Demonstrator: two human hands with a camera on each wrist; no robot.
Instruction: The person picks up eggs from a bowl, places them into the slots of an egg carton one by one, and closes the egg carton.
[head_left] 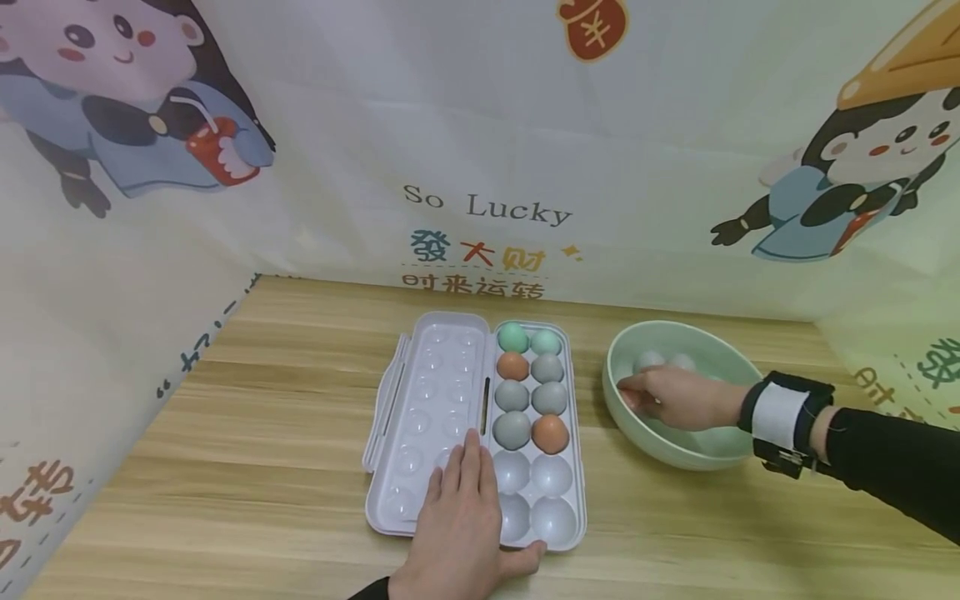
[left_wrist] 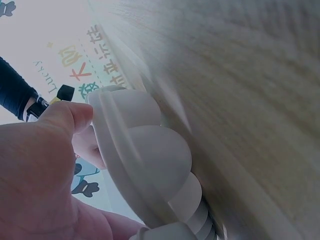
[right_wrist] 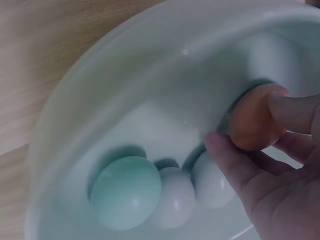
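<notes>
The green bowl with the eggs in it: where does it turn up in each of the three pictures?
Head view: the green bowl sits right of centre on the table, beside the egg tray, with the right hand inside it.
Left wrist view: not in it; only the tray's underside shows.
Right wrist view: the bowl's wall fills nearly the whole picture.
Shared landmark: the wooden table, seen in all three.

Glossy plastic egg tray [head_left: 420, 417] and smooth bowl [head_left: 675, 454] on matt wood-grain table [head_left: 262, 433].
</notes>
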